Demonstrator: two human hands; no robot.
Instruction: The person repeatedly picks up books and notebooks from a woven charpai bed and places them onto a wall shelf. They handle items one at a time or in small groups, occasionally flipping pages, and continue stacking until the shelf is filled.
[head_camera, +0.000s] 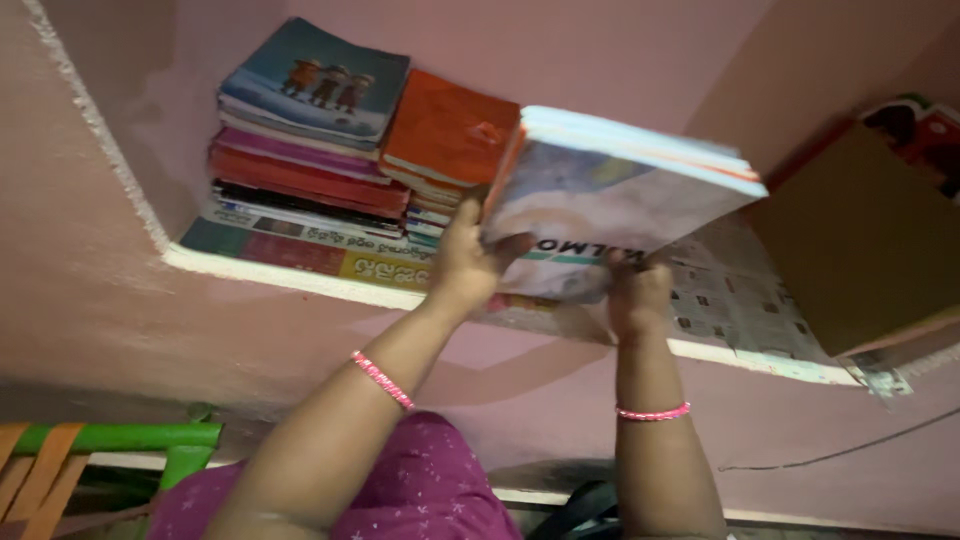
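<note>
Both hands are raised to a wall niche, each gripping the same thick bundle of soft-cover books (615, 195). Her left hand (468, 262) is clasped on the bundle's near left corner, thumb lying across the pale printed cover and fingers tucked behind the spines; the right hand (638, 290) grasps from underneath, at the lower edge, so it seems to take the weight while the left steadies the tilt. Thin pink beaded bangles (383, 381) circle both wrists, and a purple speckled garment (400, 490) fills the lower middle of the view, with a green-painted metal frame with orange straps (110, 445) to the lower left.

The bundle is in the air, tipped with its far side up, just above the white-edged shelf of the niche (300, 278) and just right of the stacks already there. Newspaper sheets (730, 300) line the shelf, probably to keep the books off the bare masonry.

Farther in, a tall pile of flat-lying books (300, 170) stands against the left wall, topped by a blue illustrated cover with three small figures; a shorter pile topped by an orange book (448, 130) leans close beside it, touching the held bundle's left end. At the right a plain brown cardboard box (860, 240) fills that end of the niche, with something red and white behind it that is too blurred to identify. Pink plaster wall (100, 300) surrounds the opening.
</note>
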